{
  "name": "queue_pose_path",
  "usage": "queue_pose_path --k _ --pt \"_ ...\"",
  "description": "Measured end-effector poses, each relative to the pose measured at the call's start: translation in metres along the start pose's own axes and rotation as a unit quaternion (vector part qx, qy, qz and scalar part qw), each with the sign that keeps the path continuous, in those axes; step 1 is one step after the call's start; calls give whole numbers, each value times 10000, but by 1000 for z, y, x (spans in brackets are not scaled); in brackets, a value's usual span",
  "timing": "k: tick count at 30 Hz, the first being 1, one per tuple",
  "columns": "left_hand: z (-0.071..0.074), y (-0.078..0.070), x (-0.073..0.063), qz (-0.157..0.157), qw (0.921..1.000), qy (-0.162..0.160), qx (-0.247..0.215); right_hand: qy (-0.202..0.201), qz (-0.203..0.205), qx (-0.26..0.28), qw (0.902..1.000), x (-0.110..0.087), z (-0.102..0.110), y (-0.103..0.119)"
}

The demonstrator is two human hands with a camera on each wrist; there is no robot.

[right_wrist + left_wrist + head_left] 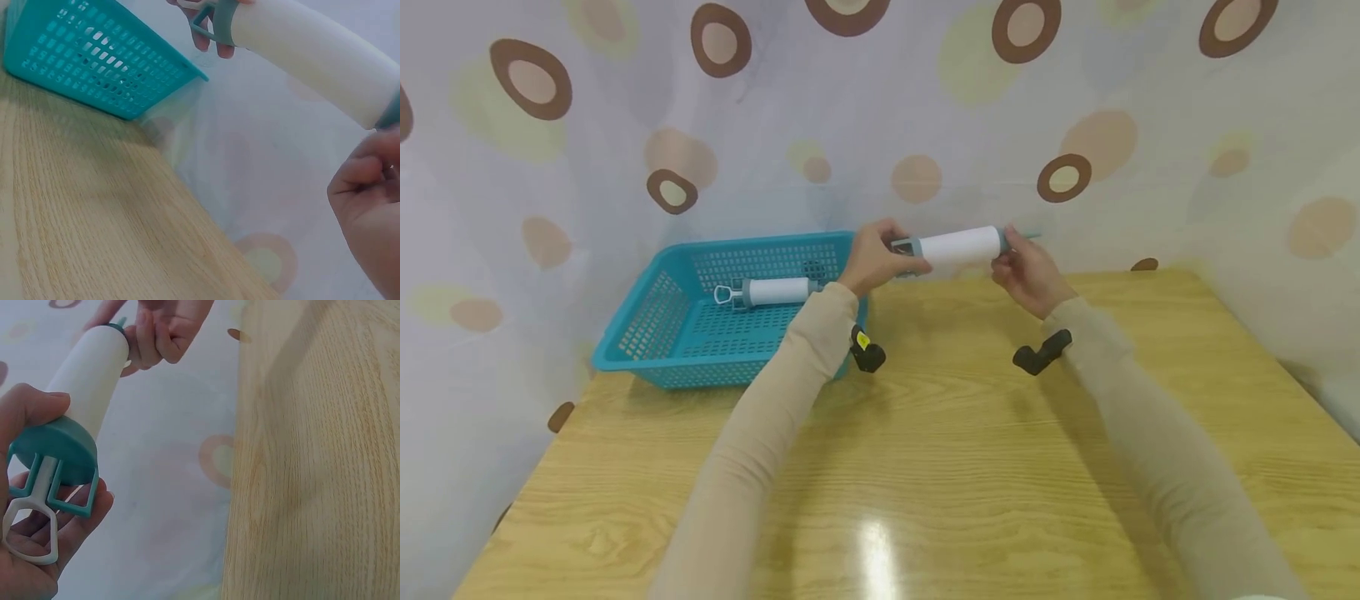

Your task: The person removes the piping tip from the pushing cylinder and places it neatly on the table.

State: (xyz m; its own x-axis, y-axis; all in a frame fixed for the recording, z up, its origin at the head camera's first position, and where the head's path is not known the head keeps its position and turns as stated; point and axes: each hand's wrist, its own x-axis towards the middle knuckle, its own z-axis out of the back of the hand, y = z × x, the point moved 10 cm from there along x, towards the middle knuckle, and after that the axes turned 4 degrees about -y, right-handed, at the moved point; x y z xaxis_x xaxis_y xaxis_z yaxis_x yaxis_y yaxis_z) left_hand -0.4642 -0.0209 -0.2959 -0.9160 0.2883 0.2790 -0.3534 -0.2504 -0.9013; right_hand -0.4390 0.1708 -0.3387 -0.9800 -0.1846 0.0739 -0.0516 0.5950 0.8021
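A large syringe (961,246) with a white barrel and teal ends is held almost level above the back of the table. My left hand (876,258) grips its handle end, thumb on the barrel and fingers beneath, near the teal finger loops (94,497) and the white plunger ring (54,537). At the other end, my right hand (1030,273) pinches the teal cap by the thin pointed nozzle (1032,234). In the right wrist view that hand's fingers are curled at the cap, partly out of frame. A second syringe (777,291) of the same look lies in the blue basket (673,367).
The basket stands on the back left of the wooden table (970,467), just left of my left hand. A patterned curtain (865,108) hangs close behind the table. Black wrist-worn devices (1042,352) sit under both sleeves.
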Motion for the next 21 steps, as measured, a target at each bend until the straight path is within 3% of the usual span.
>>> queue_pose_path --k 10,14,21 --pt "-2 1 -1 61 10000 -2 72 818 -202 872 9926 -4 -5 -1" --pt "-4 1 -2 101 9999 9 39 715 -231 1002 9921 -6 -3 0" --pt "-6 0 -2 68 9999 -14 87 238 -120 631 9976 -5 -2 2"
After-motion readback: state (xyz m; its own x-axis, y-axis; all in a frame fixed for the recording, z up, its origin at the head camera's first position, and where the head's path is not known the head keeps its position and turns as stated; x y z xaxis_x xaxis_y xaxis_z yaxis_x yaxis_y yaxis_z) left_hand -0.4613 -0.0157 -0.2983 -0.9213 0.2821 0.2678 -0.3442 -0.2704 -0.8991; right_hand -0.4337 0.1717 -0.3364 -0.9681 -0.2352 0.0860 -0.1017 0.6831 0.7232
